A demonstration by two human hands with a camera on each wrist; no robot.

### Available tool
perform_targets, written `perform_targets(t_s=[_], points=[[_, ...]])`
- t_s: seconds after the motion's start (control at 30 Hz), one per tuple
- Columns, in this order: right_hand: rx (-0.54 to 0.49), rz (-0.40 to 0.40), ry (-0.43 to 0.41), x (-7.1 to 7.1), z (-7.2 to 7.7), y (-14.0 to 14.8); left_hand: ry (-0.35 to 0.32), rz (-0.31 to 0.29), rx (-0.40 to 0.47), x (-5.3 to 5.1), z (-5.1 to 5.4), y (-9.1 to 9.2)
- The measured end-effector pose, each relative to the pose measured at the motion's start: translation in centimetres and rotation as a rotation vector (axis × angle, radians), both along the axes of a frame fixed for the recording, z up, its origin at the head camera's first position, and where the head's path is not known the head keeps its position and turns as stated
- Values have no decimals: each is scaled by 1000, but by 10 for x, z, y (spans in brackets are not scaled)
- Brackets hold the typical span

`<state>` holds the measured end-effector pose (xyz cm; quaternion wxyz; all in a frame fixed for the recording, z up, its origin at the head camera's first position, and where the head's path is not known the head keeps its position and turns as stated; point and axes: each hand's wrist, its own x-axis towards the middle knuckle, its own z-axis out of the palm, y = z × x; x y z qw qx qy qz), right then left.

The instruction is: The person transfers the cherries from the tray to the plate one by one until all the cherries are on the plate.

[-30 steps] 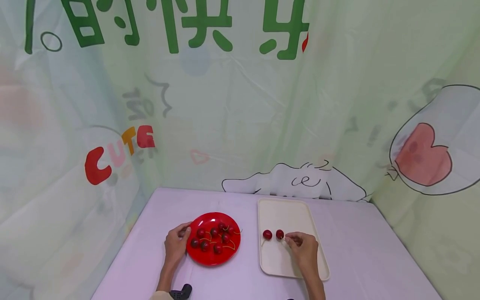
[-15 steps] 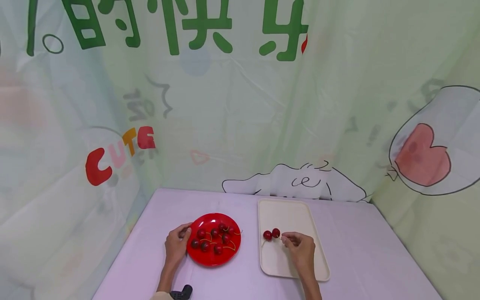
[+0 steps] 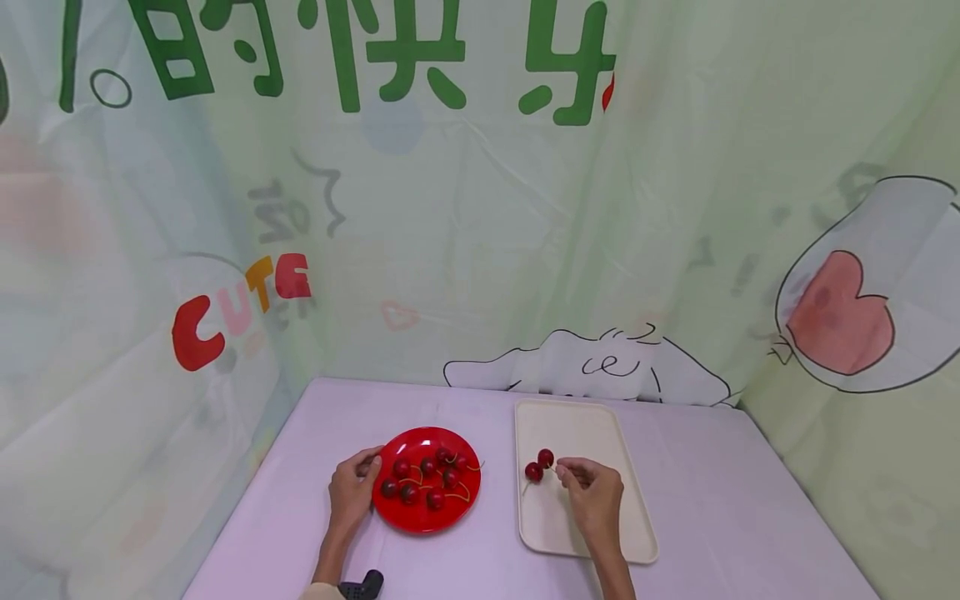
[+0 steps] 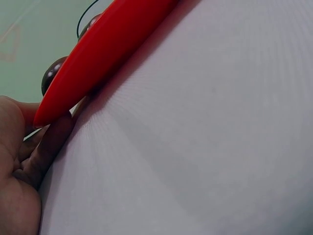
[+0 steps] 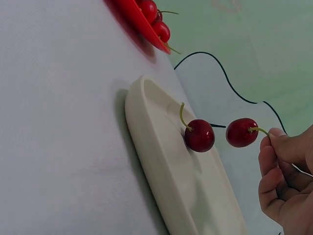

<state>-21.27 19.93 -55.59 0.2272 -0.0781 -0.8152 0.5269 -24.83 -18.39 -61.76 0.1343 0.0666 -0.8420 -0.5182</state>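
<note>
My left hand [image 3: 351,490] grips the near-left rim of a red plate [image 3: 408,523], its thumb on top and fingers underneath in the left wrist view. Several dark red cherries [image 3: 435,498] with stems lie on that plate. To the right, my right hand [image 3: 597,498] is over a cream tray [image 3: 551,533] and pinches the green stem of a cherry [image 5: 242,132] between thumb and fingertip. Close by, a second cherry [image 5: 199,135] rests on the tray, stem toward the plate. Whether the held cherry touches the tray, I cannot tell.
A pale lilac cloth covers the table [image 3: 712,500]. Printed curtains [image 3: 480,250] enclose it at the back and both sides. A strip of table separates plate and tray. A black device [image 3: 363,585] sits at my left wrist.
My right hand has moved left and slightly farther away, bringing the pinched cherry nearer the other one on the tray. The left hand and plate have stayed put.
</note>
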Motion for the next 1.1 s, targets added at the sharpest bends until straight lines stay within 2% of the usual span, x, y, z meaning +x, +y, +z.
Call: perform_targets(t_s=[0.37,0.67,1.1], points=[[-61,45,53,-10,1,-15,-2,5,1,-1,1,1],[-85,71,81,-13,9,-29,4,10,-7,-1,0,1],[-153,122,67,-19,11,-41,-2,9,-13,1,4,2]])
